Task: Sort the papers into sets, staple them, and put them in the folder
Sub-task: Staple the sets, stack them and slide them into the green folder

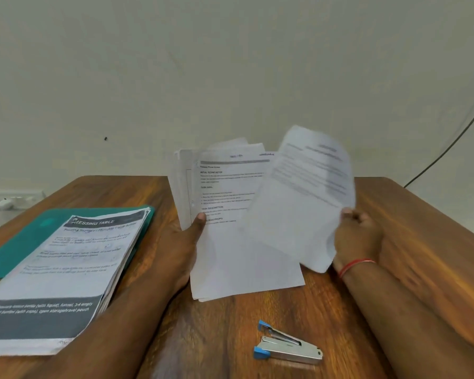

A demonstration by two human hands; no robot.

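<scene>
My left hand (185,242) grips a sheaf of printed papers (230,203) at its left edge, thumb on the front page, holding it tilted up above the table. My right hand (357,231) pinches the right edge of a single sheet (301,203), which is blurred and lifted off to the right of the sheaf. A thick stack of printed papers (66,272) lies on a teal folder (19,242) at the left of the table. A silver stapler with blue ends (286,346) lies at the near centre, its arm swung open.
The wooden table (422,242) ends against a pale wall. A black cable (449,143) hangs down the wall at the right. A white charger and wall socket (4,203) sit at the far left beyond the table edge.
</scene>
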